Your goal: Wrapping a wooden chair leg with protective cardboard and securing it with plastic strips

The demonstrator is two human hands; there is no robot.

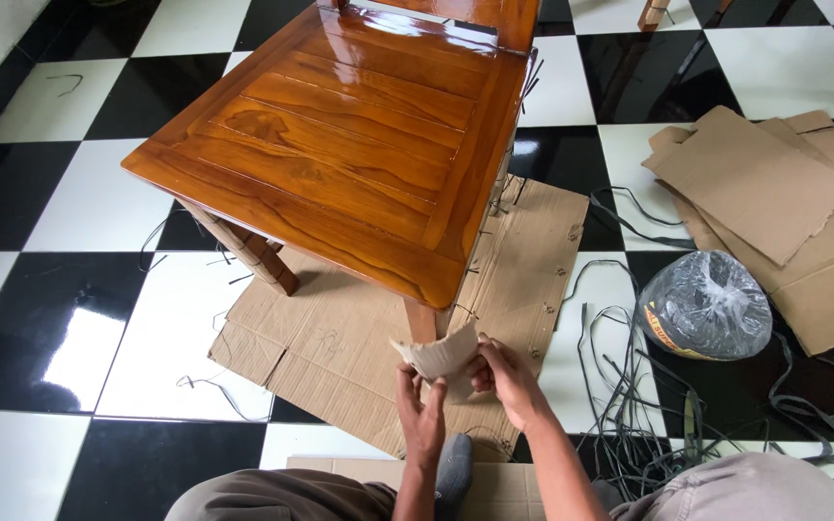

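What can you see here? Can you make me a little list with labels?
Left hand: holds the lower edge of a curved piece of cardboard
Right hand: grips the same piece from its right side
Chair: shiny brown wood, standing on a flat cardboard sheet
Floor: black and white tiles
Right side: plastic-wrapped roll, loose dark straps, more cardboard

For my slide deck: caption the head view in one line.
Both hands, left hand and right hand, hold a cardboard scrap before a glossy wooden chair on checkered tiles.
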